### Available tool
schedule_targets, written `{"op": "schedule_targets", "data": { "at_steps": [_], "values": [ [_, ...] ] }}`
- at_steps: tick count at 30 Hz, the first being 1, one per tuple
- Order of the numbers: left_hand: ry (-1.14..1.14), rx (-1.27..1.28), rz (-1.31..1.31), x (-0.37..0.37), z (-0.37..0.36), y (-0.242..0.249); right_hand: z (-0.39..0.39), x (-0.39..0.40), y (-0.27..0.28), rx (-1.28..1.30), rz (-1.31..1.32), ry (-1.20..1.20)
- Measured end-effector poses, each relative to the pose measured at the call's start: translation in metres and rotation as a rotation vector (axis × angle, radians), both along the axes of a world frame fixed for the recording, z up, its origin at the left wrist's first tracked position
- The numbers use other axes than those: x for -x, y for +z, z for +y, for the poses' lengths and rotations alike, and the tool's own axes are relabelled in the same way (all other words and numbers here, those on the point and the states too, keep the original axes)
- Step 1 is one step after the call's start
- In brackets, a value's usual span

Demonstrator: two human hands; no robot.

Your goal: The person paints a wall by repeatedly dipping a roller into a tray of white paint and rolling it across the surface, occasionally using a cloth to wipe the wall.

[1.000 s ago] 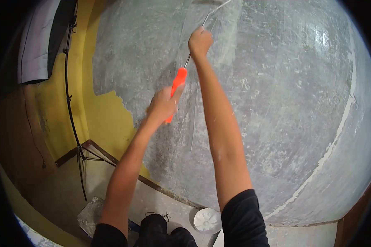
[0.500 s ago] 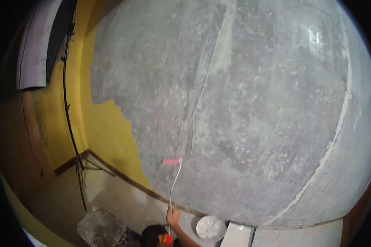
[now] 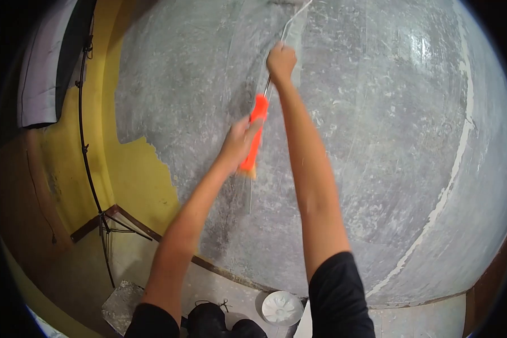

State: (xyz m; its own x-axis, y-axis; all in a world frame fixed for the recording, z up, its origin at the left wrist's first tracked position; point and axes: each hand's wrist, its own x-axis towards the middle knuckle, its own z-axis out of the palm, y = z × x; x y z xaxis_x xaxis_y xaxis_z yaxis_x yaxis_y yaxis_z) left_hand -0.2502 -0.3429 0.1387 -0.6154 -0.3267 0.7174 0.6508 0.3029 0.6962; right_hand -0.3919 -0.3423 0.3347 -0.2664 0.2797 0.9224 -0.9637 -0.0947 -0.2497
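Note:
Both of my arms reach up toward the grey wall [image 3: 377, 141], holding one paint roller. My left hand [image 3: 241, 142] is closed around its orange handle [image 3: 256, 132], in front of the middle of the wall. Higher up, my right hand [image 3: 281, 61] is wrapped round the metal rod, above the handle. The rod bends up to the right, and the roller head [image 3: 287, 1] shows only partly at the top edge of the view.
A black light stand [image 3: 90, 152] with a softbox [image 3: 42, 67] stands at left before a yellow wall [image 3: 135, 174]. On the floor are a stained block [image 3: 121, 307] and a round white container [image 3: 281, 308]. A pale crack line runs down the wall at right.
The roller has gone from low on the wall to the top of the view. Both hands have risen with it, and both forearms now show in full.

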Motion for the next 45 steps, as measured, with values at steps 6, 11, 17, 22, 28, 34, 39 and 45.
{"op": "schedule_targets", "data": {
  "at_steps": [6,11,17,22,28,34,39,45],
  "values": [
    [0.009,-0.085,-0.181,0.022,0.002,-0.107,-0.005,0.023,-0.126,-0.13,-0.145,0.063],
    [0.115,-0.162,-0.708,-0.094,0.073,-0.494,0.057,-0.066,-0.527,-0.452,-0.485,0.198],
    [0.129,-0.256,-0.863,-0.167,0.116,-0.535,0.095,-0.176,-0.829,-0.401,-0.38,0.1],
    [0.132,-0.256,-0.732,-0.18,0.113,-0.478,0.105,-0.185,-0.816,-0.613,-0.495,0.324],
    [0.184,-0.167,-0.596,-0.167,0.017,-0.402,0.196,-0.208,-0.748,-0.608,-1.35,0.971],
    [0.104,-0.158,-0.129,-0.078,-0.069,-0.045,0.255,-0.202,-0.746,-0.68,-1.618,1.073],
    [0.105,0.097,0.028,-0.012,-0.085,0.175,0.263,-0.193,-0.755,-0.62,-1.714,1.058],
    [0.076,0.13,0.062,0.023,-0.064,0.252,0.264,-0.188,-0.765,-0.591,-1.765,1.058]
  ]
}}
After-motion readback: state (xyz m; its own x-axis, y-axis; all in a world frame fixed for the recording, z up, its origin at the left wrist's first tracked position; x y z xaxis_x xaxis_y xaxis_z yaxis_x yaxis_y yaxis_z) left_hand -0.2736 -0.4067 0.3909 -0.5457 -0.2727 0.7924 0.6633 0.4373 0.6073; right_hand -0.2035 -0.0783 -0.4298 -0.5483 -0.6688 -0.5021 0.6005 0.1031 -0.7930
